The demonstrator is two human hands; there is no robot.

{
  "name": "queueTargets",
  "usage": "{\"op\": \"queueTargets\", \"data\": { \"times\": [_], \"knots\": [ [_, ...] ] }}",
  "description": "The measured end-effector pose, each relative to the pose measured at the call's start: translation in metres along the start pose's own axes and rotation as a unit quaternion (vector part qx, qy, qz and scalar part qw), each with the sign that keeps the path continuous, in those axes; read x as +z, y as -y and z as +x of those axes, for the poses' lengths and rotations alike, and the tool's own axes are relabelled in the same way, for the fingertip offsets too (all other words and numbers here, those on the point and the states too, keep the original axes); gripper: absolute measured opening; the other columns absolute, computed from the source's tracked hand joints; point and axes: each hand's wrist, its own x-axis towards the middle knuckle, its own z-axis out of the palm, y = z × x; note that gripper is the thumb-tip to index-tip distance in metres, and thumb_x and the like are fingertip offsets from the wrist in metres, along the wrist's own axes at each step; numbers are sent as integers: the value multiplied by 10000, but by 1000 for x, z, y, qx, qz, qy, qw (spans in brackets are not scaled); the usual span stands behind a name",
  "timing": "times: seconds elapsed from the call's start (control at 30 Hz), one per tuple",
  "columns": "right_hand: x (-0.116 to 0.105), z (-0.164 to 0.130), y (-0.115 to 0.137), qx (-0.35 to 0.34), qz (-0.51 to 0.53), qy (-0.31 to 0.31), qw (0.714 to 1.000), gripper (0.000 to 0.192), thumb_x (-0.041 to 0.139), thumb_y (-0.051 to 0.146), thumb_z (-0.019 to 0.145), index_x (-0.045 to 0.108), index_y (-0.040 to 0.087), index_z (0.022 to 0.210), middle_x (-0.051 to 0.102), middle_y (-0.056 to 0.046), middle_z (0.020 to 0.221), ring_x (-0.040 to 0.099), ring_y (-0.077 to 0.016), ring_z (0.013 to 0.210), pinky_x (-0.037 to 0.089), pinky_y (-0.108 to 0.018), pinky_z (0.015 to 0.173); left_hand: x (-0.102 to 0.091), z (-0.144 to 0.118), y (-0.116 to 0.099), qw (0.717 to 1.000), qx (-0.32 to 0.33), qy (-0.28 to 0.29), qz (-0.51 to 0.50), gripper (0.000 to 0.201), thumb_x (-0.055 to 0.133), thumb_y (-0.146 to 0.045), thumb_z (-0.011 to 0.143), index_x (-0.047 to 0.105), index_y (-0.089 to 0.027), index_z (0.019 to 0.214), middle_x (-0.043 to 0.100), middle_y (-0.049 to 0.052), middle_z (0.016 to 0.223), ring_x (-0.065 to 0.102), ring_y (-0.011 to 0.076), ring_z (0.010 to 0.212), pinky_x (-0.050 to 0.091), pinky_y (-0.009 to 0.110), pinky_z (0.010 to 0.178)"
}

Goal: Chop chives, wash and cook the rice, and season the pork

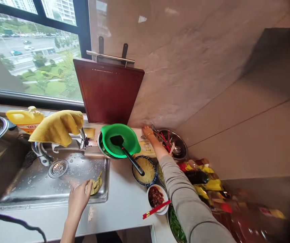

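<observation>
Left hand (pixel 78 199) is seen at the near rim of the sink (pixel 33 189), fingers loosely curled, fingertips touching a crumpled yellowish-green rag (pixel 95 185) lying in the near right corner of the basin; a firm grasp cannot be confirmed. Beyond this hand, the drain (pixel 58 168) is noted, and further off the tap (pixel 83 140) with a yellow cloth (pixel 57 127) draped over it.

Right hand (pixel 148 132) is extended far forward, grey sleeve (pixel 185 195) along the arm, a thin bracelet at the wrist. Whether it is closed or relaxed cannot be told. It rests at the back of the counter, just beside a steel bowl (pixel 179 141) to its right. To its left, a green colander (pixel 121 140) with a black spatula (pixel 127 153) is recorded. Nearer than the hand, under the forearm, a bowl of pale shreds (pixel 147 168) and a small white bowl (pixel 156 197) with red chopsticks (pixel 156 209) are observed.
</observation>
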Motion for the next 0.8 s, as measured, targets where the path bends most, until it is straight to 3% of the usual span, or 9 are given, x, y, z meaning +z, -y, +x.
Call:
{"op": "queueTargets", "data": {
  "times": [0.07, 0.1, 0.2, 0.23, 0.33, 0.47, 0.53, 0.63, 0.8],
  "knots": [
    [-9, 7, 7, -37, -165, -25, 985, 160, 578, 67, 776, 580, 227, 776, 686, -129, 1135, 369, -202, 1406, 307, -438, 1156, 3, -2, 4, 999, -23, -37, -18, 531, 307, -429, 930, 688, -196, 1217, 711, 125, 1222, 648, 356, 1159, 392, 490, 1073],
    [-14, 9, 17, -67, -280, -41, 957, 128, 563, 107, 818, 611, 223, 839, 673, -141, 1205, 335, -224, 1432, 270, -455, 1170, 2, -3, 6, 998, -35, -53, -29, 540, 308, -436, 924, 696, -183, 1202, 718, 129, 1204, 658, 364, 1135, 413, 487, 1050],
    [-31, 10, 63, -139, -574, -75, 803, 272, 447, 288, 957, 636, 206, 1135, 674, -147, 1250, 470, -280, 1325, 306, -420, 1124, -4, -2, 9, 991, -68, -87, -72, 568, 316, -469, 910, 711, -156, 1173, 743, 141, 1133, 680, 377, 1069, 485, 465, 934],
    [-37, 9, 78, -135, -604, -60, 783, 352, 407, 330, 981, 605, 181, 1231, 687, -145, 1229, 539, -267, 1239, 360, -380, 1062, -7, 0, 7, 988, -75, -94, -93, 566, 328, -481, 903, 717, -162, 1161, 749, 138, 1114, 689, 374, 1042, 506, 447, 881],
    [-42, 4, 99, -73, -620, 43, 780, 399, 473, 333, 965, 608, 99, 1259, 722, -116, 1140, 625, -190, 1006, 439, -279, 879, -15, 8, -10, 974, -62, -129, -173, 524, 389, -502, 871, 738, -192, 1110, 763, 113, 1079, 709, 329, 981, 530, 376, 784],
    [-27, -5, 62, 0, -649, 121, 751, 136, 775, 141, 674, 739, 122, 804, 735, -78, 1034, 613, -203, 1035, 429, -272, 926, -24, 14, -43, 953, 5, -169, -253, 485, 436, -523, 842, 756, -208, 1026, 776, 86, 1026, 716, 275, 924, 530, 336, 790],
    [-18, -7, 36, 13, -652, 94, 752, 112, 789, 92, 618, 706, 132, 683, 736, -53, 881, 633, -202, 955, 444, -267, 883, -27, 11, -55, 949, 27, -169, -266, 481, 450, -538, 836, 759, -211, 1004, 778, 81, 1012, 716, 263, 855, 532, 340, 777],
    [-11, -6, 21, 1, -640, 41, 768, 59, 694, 70, 718, 671, 116, 689, 696, -41, 718, 622, -161, 779, 438, -245, 768, -32, 6, -63, 942, 46, -166, -288, 470, 462, -540, 838, 757, -206, 988, 778, 80, 1003, 714, 259, 840, 534, 354, 794],
    [-3, -19, 81, -156, -557, -102, 809, 133, 519, 131, 899, 626, 137, 821, 687, -83, 801, 568, -145, 813, 387, -264, 785, -43, 3, -82, 890, 87, -154, -420, 455, 534, -554, 827, 750, -181, 972, 768, 103, 1035, 693, 276, 1008, 507, 398, 948]
  ]
}}
